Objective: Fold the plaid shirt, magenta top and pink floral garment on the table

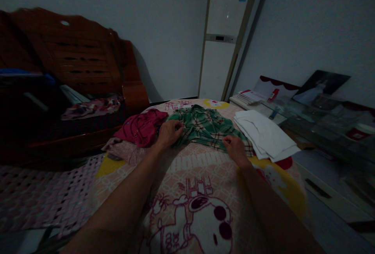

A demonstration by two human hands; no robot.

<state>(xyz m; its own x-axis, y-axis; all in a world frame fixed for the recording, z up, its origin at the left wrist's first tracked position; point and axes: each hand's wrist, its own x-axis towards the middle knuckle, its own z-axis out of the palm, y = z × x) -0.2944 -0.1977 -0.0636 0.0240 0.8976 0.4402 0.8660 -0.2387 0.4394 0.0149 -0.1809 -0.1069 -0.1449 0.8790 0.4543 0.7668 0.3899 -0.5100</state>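
Note:
A green plaid shirt (205, 127) lies crumpled on the pink cartoon-print bedspread (187, 191). My left hand (168, 133) grips the shirt's left edge with curled fingers. My right hand (234, 148) pinches its near right edge. A dark red garment (140, 127) lies just left of my left hand, on top of a pale pink patterned cloth (123, 148). A folded white garment (265, 133) rests to the right of the shirt.
A dark wooden bench (73, 63) with clothes on it stands at the left. A tall white air-conditioner unit (222, 39) occupies the corner. A glass-topped table (319, 117) with papers and a framed picture runs along the right. A checkered mat (43, 195) lies at the lower left.

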